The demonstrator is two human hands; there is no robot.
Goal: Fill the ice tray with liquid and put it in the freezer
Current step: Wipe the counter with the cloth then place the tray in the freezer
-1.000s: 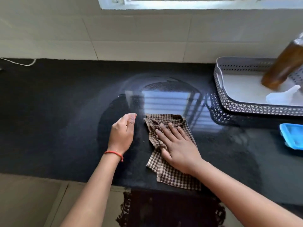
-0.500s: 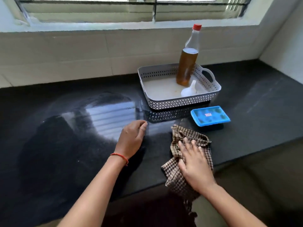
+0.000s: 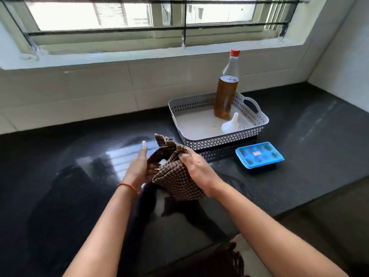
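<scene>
here both hands are raised above the black counter, sharing a brown checked cloth between them. the right hand has its fingers curled over the bunched top of the cloth and is clamped on it. the left hand meets the cloth's left fold: its lower fingers are tucked against the fabric and seem to pinch it, while the forefinger points straight up, away from the cloth. a red thread circles the left wrist.

the blue ice tray lies flat on the counter to the right of the hands, untouched, just on the near side of the right corner of a white perforated basket. inside the basket, toward its far right, stands a clear bottle with a red cap, upright and holding brown liquid up to its shoulder. a white funnel rests on the basket floor just beside the bottle's base. beyond the basket is a pale tiled wall, with a barred window above it.
</scene>
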